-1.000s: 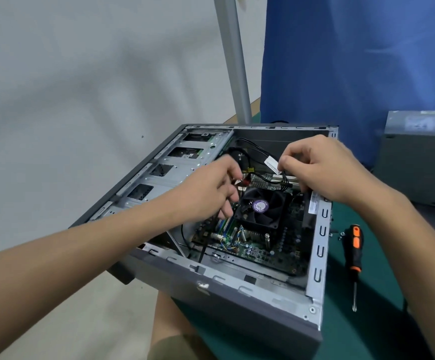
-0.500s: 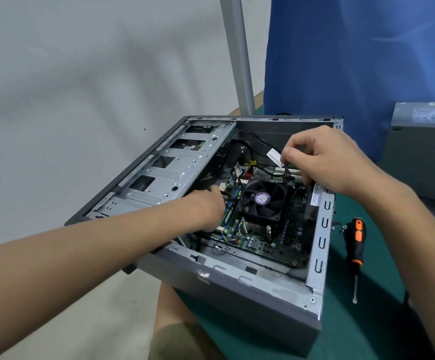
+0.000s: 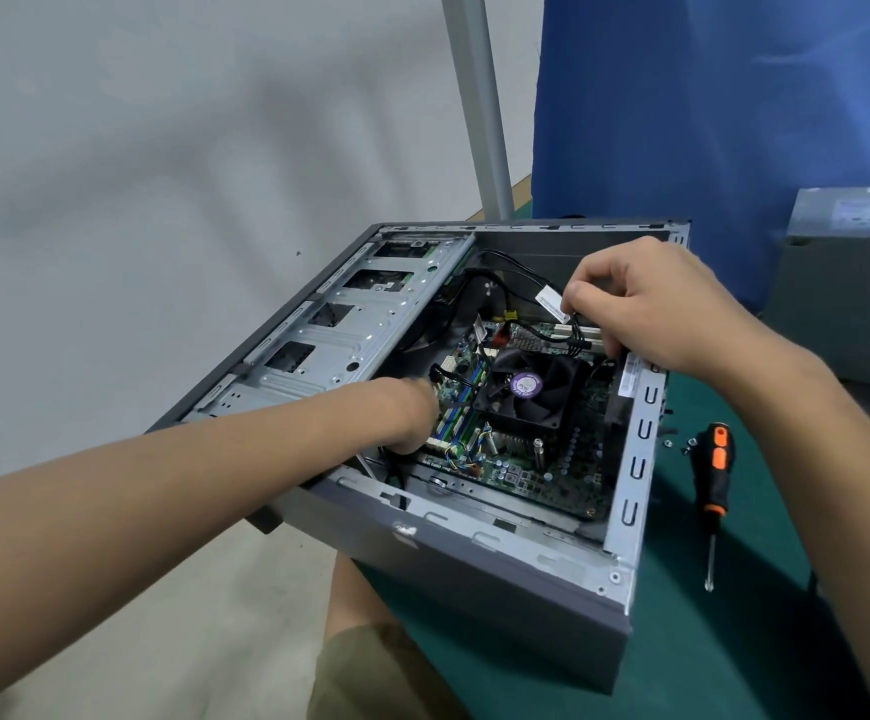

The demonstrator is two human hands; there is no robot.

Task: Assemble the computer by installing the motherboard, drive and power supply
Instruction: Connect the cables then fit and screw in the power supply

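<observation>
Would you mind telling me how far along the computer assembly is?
Done: the motherboard sits in the case. In hand: the right hand pinches black cables above it; the left hand reaches in beside the board, fingers hidden. Left: the grey power supply sits outside the case; no drive visible.

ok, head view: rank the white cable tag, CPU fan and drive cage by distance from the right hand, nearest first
1. white cable tag: pinched at its end by the right hand, just left of the fingertips.
2. CPU fan: below and left of the hand.
3. drive cage: far left, beyond the fan.
</observation>
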